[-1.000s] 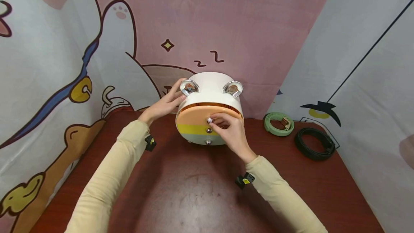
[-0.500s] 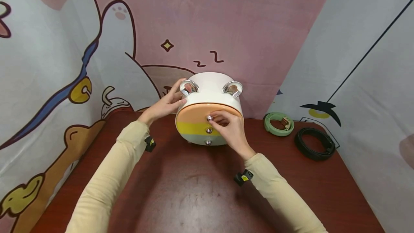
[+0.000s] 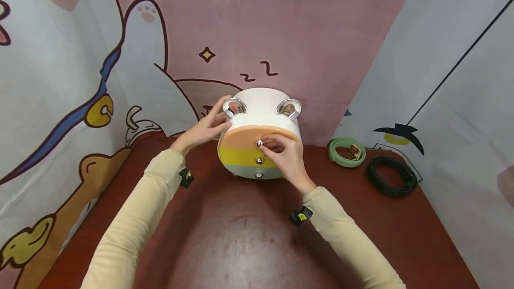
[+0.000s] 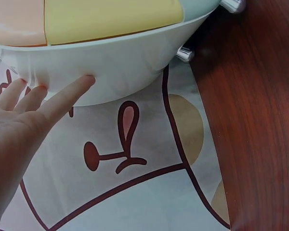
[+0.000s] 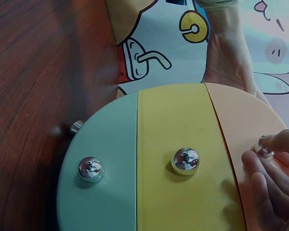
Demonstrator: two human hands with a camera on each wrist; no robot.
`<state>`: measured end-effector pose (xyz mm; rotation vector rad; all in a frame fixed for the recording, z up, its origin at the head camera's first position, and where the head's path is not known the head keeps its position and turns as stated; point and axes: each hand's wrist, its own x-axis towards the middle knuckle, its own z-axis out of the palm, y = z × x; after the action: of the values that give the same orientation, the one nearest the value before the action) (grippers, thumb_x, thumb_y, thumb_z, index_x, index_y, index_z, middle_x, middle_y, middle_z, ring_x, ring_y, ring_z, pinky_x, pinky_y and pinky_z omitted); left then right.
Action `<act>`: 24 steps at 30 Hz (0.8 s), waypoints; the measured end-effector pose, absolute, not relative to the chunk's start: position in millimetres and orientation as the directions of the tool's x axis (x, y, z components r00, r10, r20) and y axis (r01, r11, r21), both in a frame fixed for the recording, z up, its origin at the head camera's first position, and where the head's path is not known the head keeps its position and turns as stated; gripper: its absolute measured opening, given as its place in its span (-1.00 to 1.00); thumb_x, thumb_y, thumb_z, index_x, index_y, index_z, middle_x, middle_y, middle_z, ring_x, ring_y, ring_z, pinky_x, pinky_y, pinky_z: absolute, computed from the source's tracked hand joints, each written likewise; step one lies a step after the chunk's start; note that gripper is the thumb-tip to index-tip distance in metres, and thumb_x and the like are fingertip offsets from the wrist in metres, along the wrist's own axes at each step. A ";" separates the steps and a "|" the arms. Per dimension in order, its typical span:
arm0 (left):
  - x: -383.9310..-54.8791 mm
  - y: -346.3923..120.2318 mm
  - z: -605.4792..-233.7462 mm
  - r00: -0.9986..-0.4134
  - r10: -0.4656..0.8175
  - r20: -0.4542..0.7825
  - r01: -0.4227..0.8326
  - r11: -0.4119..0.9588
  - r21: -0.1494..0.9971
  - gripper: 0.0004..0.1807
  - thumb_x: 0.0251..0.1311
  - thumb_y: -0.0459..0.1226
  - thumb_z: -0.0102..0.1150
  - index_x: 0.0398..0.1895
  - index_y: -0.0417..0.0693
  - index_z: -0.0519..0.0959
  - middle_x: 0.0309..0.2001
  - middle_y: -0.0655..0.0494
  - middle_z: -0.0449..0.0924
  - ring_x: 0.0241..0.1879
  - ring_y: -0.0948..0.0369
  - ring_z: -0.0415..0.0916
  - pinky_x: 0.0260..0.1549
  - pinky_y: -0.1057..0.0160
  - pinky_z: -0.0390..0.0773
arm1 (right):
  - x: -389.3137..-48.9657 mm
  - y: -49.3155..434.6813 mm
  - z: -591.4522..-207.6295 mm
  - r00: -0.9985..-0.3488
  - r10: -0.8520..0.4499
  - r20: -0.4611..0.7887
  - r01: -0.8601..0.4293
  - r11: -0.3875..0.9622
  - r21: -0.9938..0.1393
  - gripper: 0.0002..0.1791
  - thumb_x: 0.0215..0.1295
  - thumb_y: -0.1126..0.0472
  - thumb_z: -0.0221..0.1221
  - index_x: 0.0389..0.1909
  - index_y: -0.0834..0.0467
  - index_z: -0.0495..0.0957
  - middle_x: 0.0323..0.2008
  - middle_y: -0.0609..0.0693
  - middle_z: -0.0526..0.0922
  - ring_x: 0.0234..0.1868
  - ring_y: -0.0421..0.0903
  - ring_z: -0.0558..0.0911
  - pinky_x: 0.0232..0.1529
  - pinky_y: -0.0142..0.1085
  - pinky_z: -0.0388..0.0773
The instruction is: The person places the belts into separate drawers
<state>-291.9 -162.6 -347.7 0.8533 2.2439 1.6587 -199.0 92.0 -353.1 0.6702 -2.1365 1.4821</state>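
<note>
A rounded white drawer box (image 3: 263, 106) with two silver ear-like rings on top stands against the wall cloth. Its front has an orange drawer (image 5: 236, 113), a yellow drawer (image 5: 159, 125) and a pale green drawer (image 5: 111, 139), each with a silver ball knob. With thumb and fingers my right hand (image 3: 287, 155) pinches the orange drawer's knob (image 3: 260, 143). That drawer lies flush with the box's rim. My left hand (image 3: 205, 130) rests against the box's left side, and the left wrist view shows its extended fingers (image 4: 70, 96) touching the white wall.
To the right on the dark red table (image 3: 233, 235) lie a coiled green belt (image 3: 336, 159) and a coiled black belt (image 3: 379, 185). A printed cartoon cloth (image 3: 321, 26) hangs behind the table and at both sides.
The orange drawer has gone in: the dark gap along its top edge has disappeared. My right hand has moved slightly forward with its knob. My left hand stays on the box's side.
</note>
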 end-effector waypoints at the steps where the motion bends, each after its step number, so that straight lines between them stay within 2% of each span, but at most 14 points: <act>1: -291.8 -162.8 -347.1 -0.805 0.571 0.161 0.322 0.192 0.927 -0.20 0.44 -0.26 -0.03 0.51 0.51 -0.22 0.41 -0.13 0.15 0.26 -0.05 0.31 -0.03 -0.13 0.49 | -199.3 91.6 -353.3 -0.781 -0.134 0.610 -0.618 0.305 -0.725 -0.80 0.04 0.53 0.35 -0.26 0.41 0.67 -0.39 0.25 0.70 -0.41 0.12 0.70 -0.39 -0.03 0.61; 7: -291.2 -162.1 -344.3 -0.811 0.557 0.176 0.321 0.173 0.931 -0.19 0.41 -0.29 0.03 0.53 0.41 -0.16 0.37 -0.18 0.22 0.21 -0.08 0.38 -0.13 -0.08 0.56 | -199.5 89.6 -355.4 -0.791 -0.125 0.599 -0.605 0.298 -0.738 -0.79 0.05 0.54 0.34 -0.24 0.43 0.66 -0.38 0.27 0.69 -0.39 0.14 0.70 -0.37 -0.11 0.62; 11: -291.6 -161.7 -341.4 -0.826 0.538 0.168 0.320 0.201 0.926 -0.14 0.36 -0.28 0.11 0.52 0.47 -0.14 0.35 -0.21 0.24 0.23 -0.09 0.35 -0.18 -0.07 0.58 | -199.0 88.5 -355.7 -0.795 -0.124 0.593 -0.601 0.283 -0.747 -0.79 0.04 0.56 0.33 -0.24 0.46 0.65 -0.37 0.30 0.69 -0.38 0.17 0.69 -0.35 -0.13 0.63; 15: -293.7 -160.5 -335.5 -0.823 0.542 0.171 0.360 0.263 0.895 -0.10 0.33 -0.26 0.17 0.50 0.57 -0.14 0.17 -0.27 0.45 0.09 -0.09 0.48 -0.25 -0.04 0.61 | -198.5 87.8 -354.6 -0.801 -0.121 0.587 -0.595 0.276 -0.755 -0.79 0.05 0.56 0.32 -0.23 0.47 0.64 -0.37 0.30 0.69 -0.38 0.18 0.69 -0.35 -0.15 0.63; 19: -293.2 -157.0 -328.4 -0.822 0.545 0.166 0.395 0.336 0.855 -0.07 0.28 -0.19 0.24 0.49 0.63 -0.13 -0.05 -0.20 0.57 -0.14 -0.02 0.58 -0.34 0.02 0.63 | -196.9 88.0 -353.4 -0.807 -0.119 0.578 -0.586 0.273 -0.763 -0.79 0.06 0.55 0.32 -0.22 0.47 0.64 -0.35 0.30 0.69 -0.37 0.17 0.69 -0.33 -0.09 0.62; 22: -291.5 -155.5 -324.9 -0.832 0.532 0.156 0.401 0.382 0.833 -0.06 0.24 -0.13 0.28 0.48 0.66 -0.12 0.02 -0.13 0.55 -0.07 0.03 0.56 -0.26 -0.01 0.61 | -204.0 90.0 -363.1 -0.801 -0.113 0.588 -0.595 0.268 -0.758 -0.79 0.08 0.49 0.35 -0.22 0.41 0.67 -0.35 0.24 0.70 -0.37 0.11 0.70 -0.33 -0.06 0.62; 24: -290.4 -154.6 -323.7 -0.838 0.519 0.171 0.423 0.419 0.803 -0.05 0.22 -0.11 0.29 0.49 0.61 -0.12 0.20 -0.08 0.44 0.10 -0.01 0.46 -0.07 -0.10 0.51 | -211.1 91.7 -372.9 -0.793 -0.107 0.600 -0.604 0.273 -0.749 -0.79 0.08 0.44 0.37 -0.21 0.34 0.69 -0.35 0.16 0.72 -0.38 0.03 0.70 -0.34 -0.12 0.63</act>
<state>-290.4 -154.6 -323.7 0.8523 2.5575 1.4009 -211.1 91.7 -372.9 0.6410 -2.1151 1.5358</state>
